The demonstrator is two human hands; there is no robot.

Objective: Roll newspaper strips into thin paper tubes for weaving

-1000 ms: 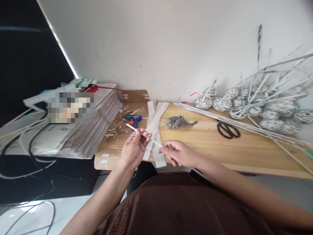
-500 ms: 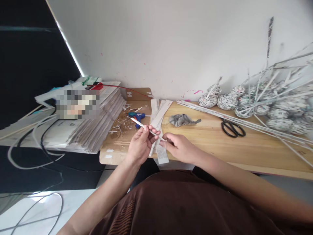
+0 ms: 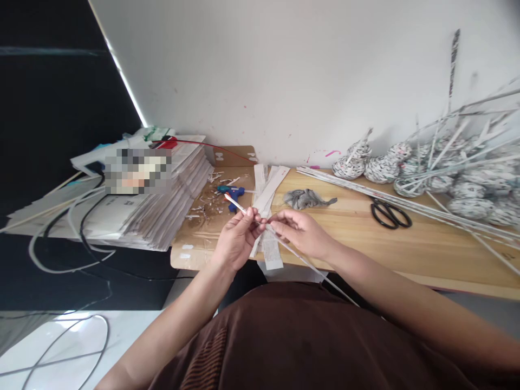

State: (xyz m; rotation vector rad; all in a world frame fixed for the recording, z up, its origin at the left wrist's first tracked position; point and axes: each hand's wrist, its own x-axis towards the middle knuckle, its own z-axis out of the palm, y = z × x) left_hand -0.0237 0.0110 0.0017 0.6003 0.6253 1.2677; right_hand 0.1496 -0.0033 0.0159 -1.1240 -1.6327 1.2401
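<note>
A thin white paper strip (image 3: 311, 264) runs slantwise between both hands, its pale tip up by the glue gun and its long end trailing down past my right forearm. My left hand (image 3: 239, 235) pinches it near the upper end, thumb on top. Close beside it, my right hand (image 3: 298, 230) is closed on the same strip with the fingertips. Beneath the hands lie crossed flat paper strips (image 3: 273, 252) at the table's middle. A blue glue gun (image 3: 233, 196) rests just beyond my left hand. The grey fuzzy bundle (image 3: 305, 199) lies behind my right hand.
Stacked paper (image 3: 162, 206) fills the left, with looped cables (image 3: 34, 246) beside it. Paper scraps litter the brown cardboard (image 3: 190, 235). Black scissors (image 3: 388, 215) and long paper rods (image 3: 365, 190) lie to the right. Woven paper shapes (image 3: 382, 169) stand along the wall.
The strip's long end now shows below my right hand, stretching towards the lower right. My right hand has come slightly nearer my left. The view has shifted a little.
</note>
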